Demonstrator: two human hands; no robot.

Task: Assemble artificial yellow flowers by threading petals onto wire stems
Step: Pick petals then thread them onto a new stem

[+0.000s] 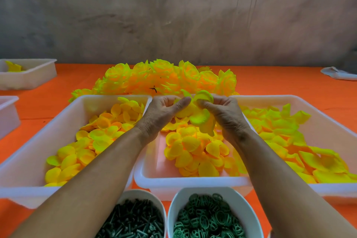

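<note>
Orange cloth covers the worktop [58, 91], with a bare grey wall behind. Three white trays of loose yellow petals sit side by side: left tray [58, 121], middle tray [154, 176], right tray [328, 121]. Behind them lies a heap of finished flowers [164, 77]. At the near edge stand a bowl of dark green stems [135, 220] and a bowl of green rings [208, 218].

Both hands meet above the far end of the middle tray. The left hand [162, 114] pinches the half-built flower [199, 116] with thumb and curled fingers; the right hand [224, 116] curls around its other side, fingers pressing the petals. Any stem inside the flower is hidden by petals and fingers.

It looks like the step of seating or shaping a petal layer on the bloom. The next move likely calls for one hand to keep its grip while the other dips into a tray for another petal, or into the ring bowl.

Tray walls touch or nearly touch, so there is little bare cloth between them; open room lies above the trays. The forearms cross over the near tray rims and the bowls, so a low pull-back could catch them.
</note>
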